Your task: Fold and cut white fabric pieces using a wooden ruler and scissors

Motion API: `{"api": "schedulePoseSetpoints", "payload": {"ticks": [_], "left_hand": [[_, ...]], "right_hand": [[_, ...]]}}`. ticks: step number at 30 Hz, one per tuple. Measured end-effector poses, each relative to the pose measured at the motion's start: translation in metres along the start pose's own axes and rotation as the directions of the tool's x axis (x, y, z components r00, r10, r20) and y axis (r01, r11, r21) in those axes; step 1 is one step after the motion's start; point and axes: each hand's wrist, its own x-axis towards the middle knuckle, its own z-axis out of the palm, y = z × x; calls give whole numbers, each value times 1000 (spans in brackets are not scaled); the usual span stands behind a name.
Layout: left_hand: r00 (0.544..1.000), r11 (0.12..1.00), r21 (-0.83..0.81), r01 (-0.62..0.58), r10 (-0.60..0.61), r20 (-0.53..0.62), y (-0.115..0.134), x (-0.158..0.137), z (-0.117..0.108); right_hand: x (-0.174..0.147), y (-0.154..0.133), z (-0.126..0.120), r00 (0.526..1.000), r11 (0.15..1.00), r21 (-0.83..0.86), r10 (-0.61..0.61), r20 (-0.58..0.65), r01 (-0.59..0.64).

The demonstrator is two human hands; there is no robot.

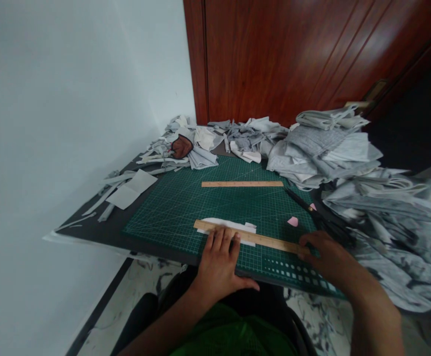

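A wooden ruler lies slantwise across a small white fabric piece on the green cutting mat. My left hand rests over the ruler and the fabric's lower edge, fingers stretched out flat and thumb apart near the mat's front edge. At the ruler's right end, my right hand pinches it between thumb and fingers. A second wooden ruler lies level farther back on the mat. Black-handled scissors lie beyond my right hand, blades pointing to the back left. Near them is a pink scrap.
Big stacks of grey fabric crowd the right side, with more loose grey cloth in front. Scraps and a brown black-edged piece lie at the back left. A folded pale sheet sits left. A wall and wooden door stand behind.
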Motion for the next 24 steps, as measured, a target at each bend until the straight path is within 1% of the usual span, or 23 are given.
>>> {"api": "schedulePoseSetpoints", "payload": {"ticks": [2,4,5,7,8,10,11,12,14,16,18,20,21,24], "left_hand": [[999,1000,6,11,-11,40,1,0,-2],[996,1000,21,24,-25,85,3,0,-4],[994,999,33,29,-32,109,3,0,-5],[988,997,65,31,-41,150,5,-1,-7],[985,996,79,28,-41,165,6,-1,-8],[983,996,91,17,-34,183,6,-3,-8],[982,996,89,15,-31,188,6,-4,-8],[981,997,81,14,-30,191,6,-4,-9],[980,998,53,17,-27,196,5,-5,-9],[979,1000,16,21,-24,204,4,-5,-10],[975,1000,-13,29,-25,220,3,-5,-11],[973,999,-23,32,-25,230,3,-5,-12],[973,999,-22,31,-25,230,3,-5,-12],[978,1000,-8,17,-15,208,3,-8,-7]], "right_hand": [[3,-3,2,999,998,-51,21,-46,-23],[11,-8,7,984,990,-127,45,-174,-68],[17,-11,10,966,984,-161,36,-256,-79],[30,-13,19,925,973,-227,-44,-378,-46],[37,-12,24,914,964,-267,-95,-395,-15],[46,-7,33,912,943,-330,-180,-368,53],[49,-2,37,911,941,-328,-208,-357,87],[52,2,41,905,946,-297,-234,-356,128],[55,11,46,880,963,-180,-258,-398,201],[55,16,47,850,969,-68,-243,-468,239],[54,12,44,830,969,-1,-214,-515,249],[49,-4,38,828,957,58,-215,-518,284],[44,-16,35,825,943,102,-221,-520,317],[20,-71,27,834,859,302,-223,-505,413]]}}
